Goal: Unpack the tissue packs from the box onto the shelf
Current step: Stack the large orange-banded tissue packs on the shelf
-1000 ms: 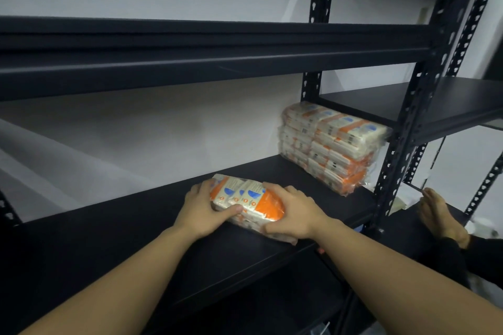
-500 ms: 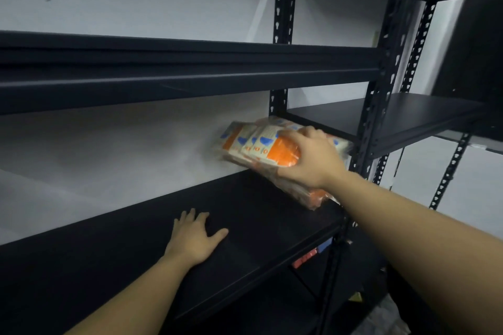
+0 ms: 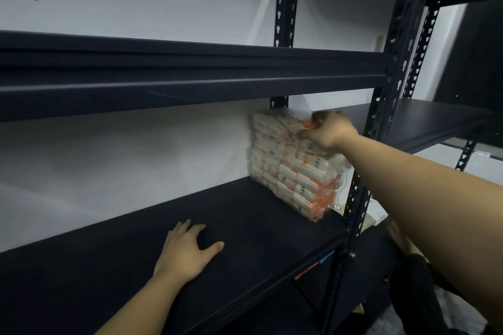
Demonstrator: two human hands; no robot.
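Note:
A stack of white-and-orange tissue packs (image 3: 288,171) stands at the right end of the black shelf (image 3: 245,226), against the wall and the rear upright. My right hand (image 3: 326,130) grips the top pack (image 3: 277,124) at its near right edge, fingers curled over it. My left hand (image 3: 187,250) lies flat on the shelf board, palm down and fingers spread, well left of the stack. The box is out of view.
A black shelf beam (image 3: 190,76) runs just above the stack, leaving little room over it. Perforated uprights (image 3: 381,106) bound the bay on the right. A second black rack (image 3: 435,119) stands further right. Another person's foot (image 3: 400,236) shows low at the right.
My right hand has carried the pack from the shelf's middle up and right onto the stack. My left hand let go of it and now rests flat on the board.

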